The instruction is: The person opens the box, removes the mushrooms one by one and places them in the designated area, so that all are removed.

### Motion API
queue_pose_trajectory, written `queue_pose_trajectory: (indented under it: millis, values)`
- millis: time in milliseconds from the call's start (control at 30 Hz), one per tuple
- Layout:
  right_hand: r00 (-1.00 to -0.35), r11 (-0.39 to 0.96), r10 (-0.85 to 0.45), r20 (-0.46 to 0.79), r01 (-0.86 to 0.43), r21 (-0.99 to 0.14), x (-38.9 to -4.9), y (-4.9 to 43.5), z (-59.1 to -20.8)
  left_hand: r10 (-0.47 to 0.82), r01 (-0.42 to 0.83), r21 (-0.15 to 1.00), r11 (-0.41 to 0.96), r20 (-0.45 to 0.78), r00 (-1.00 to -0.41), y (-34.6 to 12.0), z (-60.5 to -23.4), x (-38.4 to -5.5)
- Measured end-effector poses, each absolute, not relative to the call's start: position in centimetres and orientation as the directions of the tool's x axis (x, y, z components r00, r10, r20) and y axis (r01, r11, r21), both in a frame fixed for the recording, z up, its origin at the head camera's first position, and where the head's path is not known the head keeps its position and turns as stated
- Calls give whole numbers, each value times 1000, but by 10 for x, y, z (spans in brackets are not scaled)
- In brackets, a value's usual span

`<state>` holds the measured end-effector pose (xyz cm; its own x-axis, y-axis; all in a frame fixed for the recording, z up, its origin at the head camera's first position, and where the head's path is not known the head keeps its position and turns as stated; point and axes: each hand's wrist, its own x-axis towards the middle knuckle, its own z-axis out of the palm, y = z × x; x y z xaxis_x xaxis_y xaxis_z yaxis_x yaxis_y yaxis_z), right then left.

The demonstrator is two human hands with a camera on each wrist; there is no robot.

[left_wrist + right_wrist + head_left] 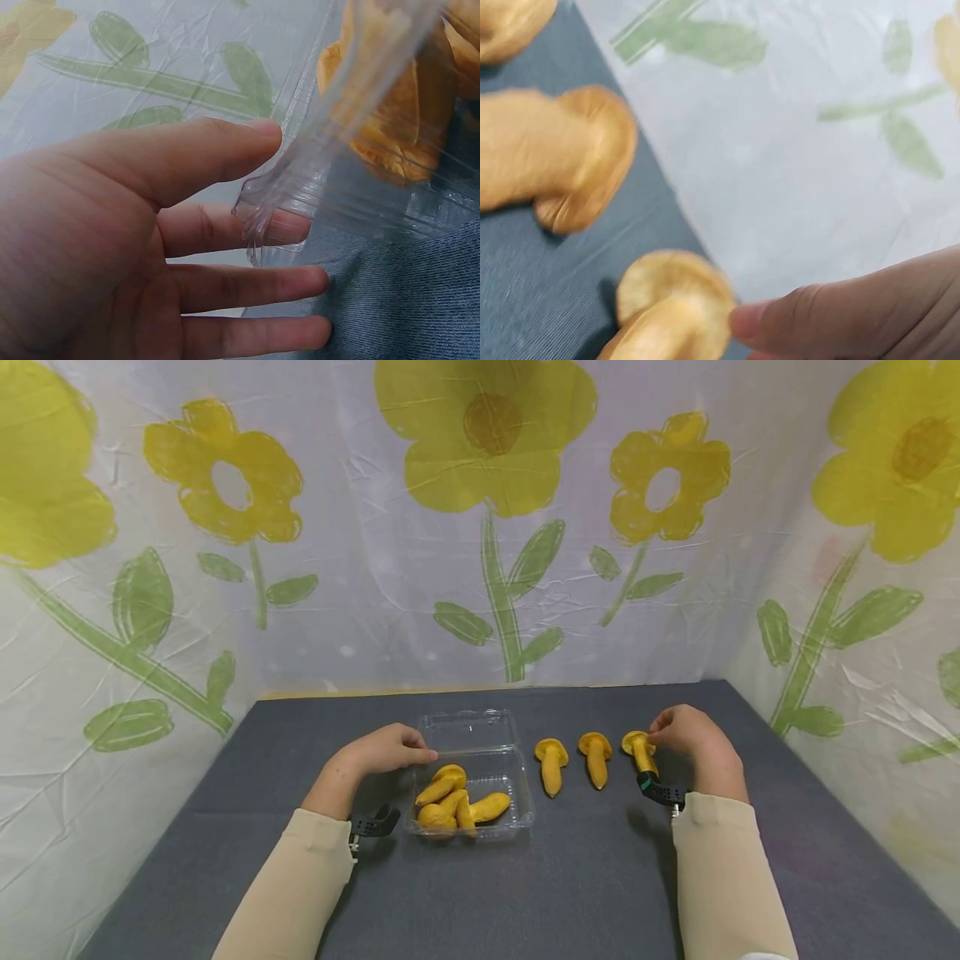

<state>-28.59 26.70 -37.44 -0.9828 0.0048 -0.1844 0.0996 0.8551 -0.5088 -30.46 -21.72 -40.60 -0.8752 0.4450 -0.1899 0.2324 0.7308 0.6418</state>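
Note:
My left hand (382,750) is at the left edge of a clear plastic clamshell box (525,795), whose lid (472,731) lies folded back. In the left wrist view the box's corner (259,199) sits between thumb and forefinger, the other fingers stretched out beneath. Several yellow-brown mushrooms (491,807) lie inside the box. My right hand (693,735) pinches the cap of a mushroom (640,750) to the right; its thumb touches the cap edge (705,300) in the right wrist view, with the other fingers mostly hidden.
Two more mushrooms, one nearer the box (552,767) and one in the middle (596,760), lie in a row with caps toward the back. The dark grey table (570,893) meets a flower-printed curtain (360,610) at the back and sides.

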Motion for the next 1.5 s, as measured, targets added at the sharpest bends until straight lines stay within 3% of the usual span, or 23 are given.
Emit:
queue_pose_trajectory:
  millis: [567, 1500]
  values:
    - [-961, 887, -184, -204, -73, -456, -264, 200, -319, 433, 230, 632, 740, -185, -882, -217, -409, -306]
    - [-847, 856, -499, -182, -449, -258, -236, 69, -342, 441, 232, 631, 740, -195, -876, -217, -409, -308]
